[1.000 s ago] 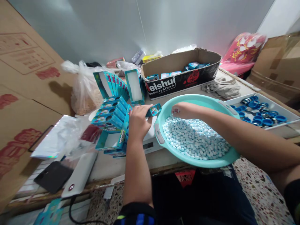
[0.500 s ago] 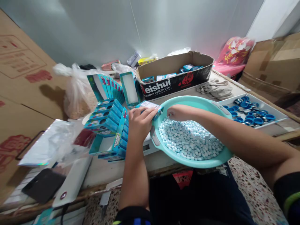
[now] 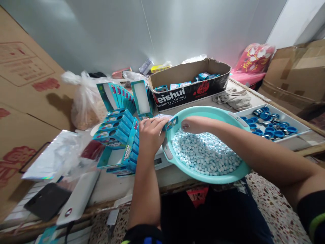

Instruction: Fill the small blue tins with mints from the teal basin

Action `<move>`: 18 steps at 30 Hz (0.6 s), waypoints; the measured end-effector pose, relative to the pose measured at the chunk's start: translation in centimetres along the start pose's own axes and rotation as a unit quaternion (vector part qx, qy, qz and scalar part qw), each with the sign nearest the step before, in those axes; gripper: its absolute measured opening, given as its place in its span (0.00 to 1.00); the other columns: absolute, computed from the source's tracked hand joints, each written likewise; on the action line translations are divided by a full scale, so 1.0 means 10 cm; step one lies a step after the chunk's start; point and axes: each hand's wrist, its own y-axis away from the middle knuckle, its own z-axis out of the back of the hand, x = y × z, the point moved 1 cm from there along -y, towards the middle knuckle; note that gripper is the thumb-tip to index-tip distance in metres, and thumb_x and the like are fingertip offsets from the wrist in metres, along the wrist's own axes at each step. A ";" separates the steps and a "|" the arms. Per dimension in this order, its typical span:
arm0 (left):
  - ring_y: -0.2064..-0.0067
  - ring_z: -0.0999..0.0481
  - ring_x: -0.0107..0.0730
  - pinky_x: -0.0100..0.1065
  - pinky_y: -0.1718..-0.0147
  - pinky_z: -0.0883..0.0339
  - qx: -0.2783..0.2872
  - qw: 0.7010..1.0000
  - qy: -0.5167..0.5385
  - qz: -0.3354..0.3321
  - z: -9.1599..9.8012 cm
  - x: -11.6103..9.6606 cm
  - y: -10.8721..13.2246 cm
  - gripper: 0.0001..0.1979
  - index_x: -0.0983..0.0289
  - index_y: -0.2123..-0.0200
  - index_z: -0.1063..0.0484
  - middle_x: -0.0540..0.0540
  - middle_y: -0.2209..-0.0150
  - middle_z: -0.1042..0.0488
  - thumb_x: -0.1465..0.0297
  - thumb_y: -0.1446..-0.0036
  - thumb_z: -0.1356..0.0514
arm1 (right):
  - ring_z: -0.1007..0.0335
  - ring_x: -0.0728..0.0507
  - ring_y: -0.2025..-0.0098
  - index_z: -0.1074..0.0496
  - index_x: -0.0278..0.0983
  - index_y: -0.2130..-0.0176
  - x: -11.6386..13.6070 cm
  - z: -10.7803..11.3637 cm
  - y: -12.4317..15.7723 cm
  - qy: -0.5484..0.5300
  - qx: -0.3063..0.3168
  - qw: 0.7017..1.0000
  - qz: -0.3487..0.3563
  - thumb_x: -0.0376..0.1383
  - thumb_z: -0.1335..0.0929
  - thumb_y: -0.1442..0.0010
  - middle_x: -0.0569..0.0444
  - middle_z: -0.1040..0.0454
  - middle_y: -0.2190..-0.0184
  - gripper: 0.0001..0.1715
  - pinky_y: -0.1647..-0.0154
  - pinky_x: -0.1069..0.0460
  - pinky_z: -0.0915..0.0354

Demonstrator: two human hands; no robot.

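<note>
Left hand (image 3: 149,134) grip holds small box (image 3: 168,121) over basin (image 3: 203,111) rim

Worn table (image 3: 142,179) — carries teal basin (image 3: 203,113), cardboard box (image 3: 190,73), tray (image 3: 291,140), cartons (image 3: 119,130).

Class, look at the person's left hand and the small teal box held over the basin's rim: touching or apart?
Touching. The head view shows the left hand with its fingers wrapped on the small teal box.
</note>
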 end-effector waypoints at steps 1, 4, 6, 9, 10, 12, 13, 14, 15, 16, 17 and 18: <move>0.40 0.26 0.43 0.49 0.36 0.39 0.000 1.000 0.009 0.005 0.02 0.02 0.01 0.23 0.51 0.43 0.24 0.53 0.44 0.21 0.73 0.40 0.40 | 0.29 0.43 0.60 0.22 0.34 0.53 -0.01 -0.01 0.00 -0.003 0.005 1.000 0.002 0.33 0.34 0.35 0.48 0.21 0.56 0.13 0.64 0.51 0.42; 0.40 0.26 0.42 0.43 0.38 0.32 -0.010 0.995 0.081 0.059 0.07 0.09 0.05 0.24 0.54 0.39 0.29 0.56 0.42 0.24 0.65 0.38 0.38 | 0.28 0.43 0.59 0.22 0.35 0.52 -0.02 -0.03 0.00 -0.011 0.027 1.000 0.003 0.32 0.33 0.35 0.50 0.21 0.55 0.14 0.64 0.52 0.41; 0.41 0.25 0.40 0.41 0.40 0.30 -0.023 0.978 0.153 0.137 0.11 0.13 0.07 0.29 0.54 0.36 0.35 0.58 0.40 0.27 0.62 0.40 0.36 | 0.27 0.43 0.57 0.22 0.36 0.49 0.00 -0.03 0.01 -0.014 0.044 0.999 0.000 0.34 0.32 0.34 0.50 0.21 0.54 0.15 0.63 0.52 0.40; 0.49 0.22 0.37 0.44 0.42 0.27 0.018 0.940 0.202 0.274 0.18 0.15 0.09 0.33 0.53 0.34 0.41 0.59 0.38 0.30 0.64 0.42 0.37 | 0.27 0.41 0.55 0.23 0.36 0.46 0.06 -0.02 0.03 -0.012 0.063 0.998 -0.009 0.36 0.32 0.33 0.49 0.22 0.51 0.17 0.61 0.52 0.38; 0.52 0.22 0.37 0.46 0.42 0.28 0.051 0.928 0.194 0.313 0.19 0.16 0.09 0.33 0.53 0.34 0.41 0.59 0.38 0.30 0.65 0.42 0.38 | 0.27 0.41 0.55 0.23 0.36 0.46 0.08 -0.02 0.03 -0.009 0.066 0.998 -0.011 0.36 0.32 0.33 0.49 0.22 0.51 0.17 0.61 0.51 0.37; 0.51 0.22 0.39 0.49 0.40 0.29 0.107 0.908 0.171 0.368 0.22 0.18 0.09 0.29 0.55 0.37 0.37 0.59 0.39 0.30 0.67 0.43 0.41 | 0.27 0.40 0.55 0.23 0.37 0.47 0.09 -0.03 0.03 -0.001 0.064 0.998 -0.009 0.35 0.31 0.34 0.48 0.22 0.51 0.17 0.61 0.51 0.36; 0.48 0.23 0.41 0.49 0.38 0.30 0.121 0.901 0.167 0.382 0.23 0.19 0.08 0.28 0.55 0.39 0.35 0.59 0.39 0.30 0.69 0.44 0.42 | 0.27 0.39 0.55 0.23 0.37 0.47 0.10 -0.04 0.03 0.003 0.059 0.998 -0.007 0.35 0.31 0.34 0.48 0.22 0.51 0.17 0.60 0.50 0.36; 0.45 0.24 0.42 0.49 0.37 0.31 0.124 0.897 0.170 0.389 0.23 0.21 0.08 0.26 0.56 0.41 0.33 0.58 0.39 0.30 0.70 0.44 0.44 | 0.27 0.39 0.54 0.23 0.38 0.46 0.09 -0.05 0.03 0.007 0.055 0.998 -0.004 0.36 0.31 0.34 0.47 0.22 0.50 0.17 0.60 0.50 0.35; 0.43 0.25 0.43 0.49 0.37 0.32 0.121 0.895 0.175 0.393 0.23 0.22 0.07 0.25 0.56 0.42 0.31 0.58 0.38 0.30 0.72 0.45 0.45 | 0.27 0.39 0.54 0.23 0.38 0.46 0.09 -0.06 0.02 0.008 0.053 0.999 -0.003 0.36 0.31 0.34 0.47 0.23 0.50 0.17 0.60 0.50 0.35; 0.41 0.26 0.44 0.48 0.37 0.32 0.117 0.893 0.180 0.395 0.23 0.24 0.06 0.25 0.56 0.43 0.31 0.57 0.38 0.29 0.72 0.45 0.46 | 0.27 0.38 0.53 0.23 0.39 0.46 0.08 -0.06 0.01 0.008 0.054 0.999 -0.004 0.37 0.31 0.34 0.47 0.23 0.49 0.17 0.60 0.49 0.35; 0.41 0.25 0.44 0.48 0.37 0.31 0.115 0.892 0.183 0.397 0.22 0.25 0.06 0.25 0.56 0.44 0.30 0.57 0.39 0.29 0.73 0.46 0.46 | 0.27 0.38 0.54 0.23 0.39 0.46 0.07 -0.07 0.01 0.007 0.057 0.998 -0.008 0.37 0.30 0.33 0.48 0.23 0.50 0.17 0.60 0.49 0.35; 0.42 0.25 0.44 0.48 0.38 0.31 0.114 0.891 0.185 0.399 0.21 0.26 0.05 0.25 0.56 0.45 0.29 0.56 0.40 0.28 0.73 0.47 0.47 | 0.27 0.39 0.54 0.23 0.39 0.45 0.07 -0.07 0.00 0.006 0.061 0.998 -0.012 0.38 0.31 0.33 0.48 0.23 0.50 0.18 0.60 0.50 0.36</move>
